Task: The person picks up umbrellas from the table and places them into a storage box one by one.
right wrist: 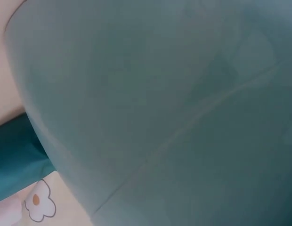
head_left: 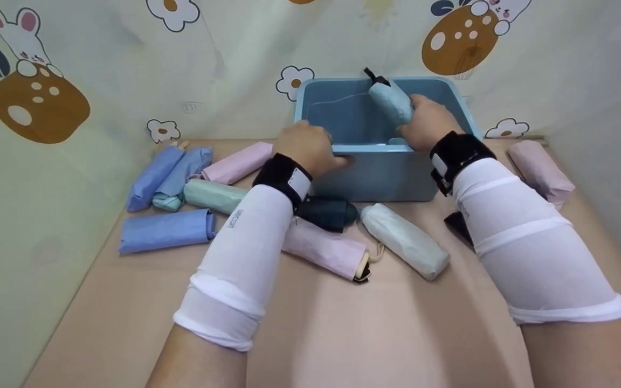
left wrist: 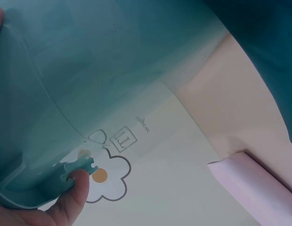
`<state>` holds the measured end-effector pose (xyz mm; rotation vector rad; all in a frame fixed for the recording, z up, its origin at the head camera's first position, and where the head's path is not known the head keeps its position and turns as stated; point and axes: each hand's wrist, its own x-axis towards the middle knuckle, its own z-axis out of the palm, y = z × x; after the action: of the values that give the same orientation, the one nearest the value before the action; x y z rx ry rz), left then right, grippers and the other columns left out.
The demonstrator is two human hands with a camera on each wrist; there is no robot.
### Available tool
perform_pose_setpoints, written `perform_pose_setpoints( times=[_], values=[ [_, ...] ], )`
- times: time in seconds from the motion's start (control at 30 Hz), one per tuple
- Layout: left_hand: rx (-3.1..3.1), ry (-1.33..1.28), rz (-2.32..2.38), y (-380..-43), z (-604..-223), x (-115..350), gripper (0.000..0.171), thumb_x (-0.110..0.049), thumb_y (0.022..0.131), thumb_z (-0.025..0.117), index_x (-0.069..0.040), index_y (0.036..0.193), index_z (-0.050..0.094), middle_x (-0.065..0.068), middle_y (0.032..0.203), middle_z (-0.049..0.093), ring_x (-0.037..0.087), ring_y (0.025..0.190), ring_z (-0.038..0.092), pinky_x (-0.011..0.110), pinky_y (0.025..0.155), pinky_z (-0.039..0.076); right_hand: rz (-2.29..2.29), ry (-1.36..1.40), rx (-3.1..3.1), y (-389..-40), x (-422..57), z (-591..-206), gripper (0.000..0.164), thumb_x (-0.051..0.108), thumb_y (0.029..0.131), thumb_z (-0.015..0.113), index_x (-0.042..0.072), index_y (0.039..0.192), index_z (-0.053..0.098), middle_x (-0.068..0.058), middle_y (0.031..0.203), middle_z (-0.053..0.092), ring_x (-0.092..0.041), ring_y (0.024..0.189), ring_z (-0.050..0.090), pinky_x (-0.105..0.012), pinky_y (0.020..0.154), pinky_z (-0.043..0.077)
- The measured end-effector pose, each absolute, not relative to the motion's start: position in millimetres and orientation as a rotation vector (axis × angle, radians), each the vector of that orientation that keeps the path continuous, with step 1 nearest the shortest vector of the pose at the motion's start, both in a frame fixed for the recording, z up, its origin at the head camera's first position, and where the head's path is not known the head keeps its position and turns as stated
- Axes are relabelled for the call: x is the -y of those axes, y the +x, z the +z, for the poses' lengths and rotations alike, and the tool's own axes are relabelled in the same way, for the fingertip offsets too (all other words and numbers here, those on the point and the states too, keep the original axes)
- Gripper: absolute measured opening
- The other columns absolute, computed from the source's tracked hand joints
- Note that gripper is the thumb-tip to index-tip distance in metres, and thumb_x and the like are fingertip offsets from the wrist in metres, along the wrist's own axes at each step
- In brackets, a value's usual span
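A blue plastic bin (head_left: 375, 175) stands at the back of the table. My left hand (head_left: 306, 146) grips its front left corner, fingers over the rim; in the left wrist view a fingertip (left wrist: 79, 183) shows at the rim. Inside the bin's opening, my right hand (head_left: 428, 124) holds a folded light blue umbrella (head_left: 391, 101), tilted with its black strap end up. The bin's wall (right wrist: 136, 103) fills most of the right wrist view, where the right hand is hidden. In front of the bin lie a dark green umbrella (head_left: 324, 213) and a pale grey-green one (head_left: 405, 240).
Left of the bin lie several folded umbrellas: blue (head_left: 165, 231), mint green (head_left: 213, 196) and pink (head_left: 237, 163). Another pink umbrella (head_left: 324, 248) lies partly behind my left forearm. To the right are a dusty pink one (head_left: 541, 170) and a black item (head_left: 459, 229), partly covered by my sleeve.
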<state>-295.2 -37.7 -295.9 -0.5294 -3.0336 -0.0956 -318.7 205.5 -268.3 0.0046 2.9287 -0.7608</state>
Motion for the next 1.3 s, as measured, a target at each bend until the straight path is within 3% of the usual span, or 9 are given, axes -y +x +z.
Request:
perform_pose_setpoints(
  times=[0.4, 0.63, 0.8, 1.3],
  values=[
    [3.025, -0.522, -0.106, -295.3, -296.5, 37.1, 0.059, -0.071, 0.09, 0.065, -0.014, 0.093, 0.077, 0.005, 0.09, 0.073, 0.027, 0.101, 0.061, 0.045, 0.087, 0.055, -0.51, 0.041, -2.82, -326.8, -204.1, -267.1, 0.064, 0.021, 0.101, 0.051, -0.005, 0.157, 0.035, -0.027, 0.142, 0.054, -0.041, 0.117, 0.052, -0.056, 0.104, 0.044],
    [3.039, -0.507, -0.121, -295.1, -296.8, 37.7, 0.057, -0.07, 0.09, 0.066, -0.015, 0.096, 0.078, 0.005, 0.092, 0.072, 0.026, 0.101, 0.06, 0.045, 0.088, 0.055, -0.394, 0.01, -2.78, -330.9, -205.2, -268.7, 0.049, 0.026, 0.101, 0.05, -0.008, 0.136, 0.055, -0.022, 0.121, 0.058, -0.036, 0.103, 0.055, -0.047, 0.09, 0.045],
    [3.037, -0.514, -0.119, -294.7, -296.3, 37.8, 0.057, -0.07, 0.09, 0.065, -0.015, 0.098, 0.078, 0.004, 0.09, 0.072, 0.026, 0.1, 0.06, 0.044, 0.088, 0.055, -0.352, 0.017, -2.738, -332.4, -205.3, -266.8, 0.039, 0.022, 0.102, 0.046, -0.006, 0.124, 0.064, -0.019, 0.11, 0.057, -0.035, 0.098, 0.055, -0.045, 0.087, 0.043],
    [3.04, -0.507, -0.135, -295.5, -296.4, 37.7, 0.058, -0.072, 0.089, 0.065, -0.016, 0.098, 0.078, 0.006, 0.094, 0.073, 0.027, 0.104, 0.06, 0.045, 0.089, 0.054, -0.251, -0.047, -2.722, -334.8, -205.6, -265.7, 0.044, 0.025, 0.102, 0.043, -0.005, 0.12, 0.07, -0.025, 0.125, 0.058, -0.04, 0.11, 0.056, -0.053, 0.098, 0.044]
  ],
)
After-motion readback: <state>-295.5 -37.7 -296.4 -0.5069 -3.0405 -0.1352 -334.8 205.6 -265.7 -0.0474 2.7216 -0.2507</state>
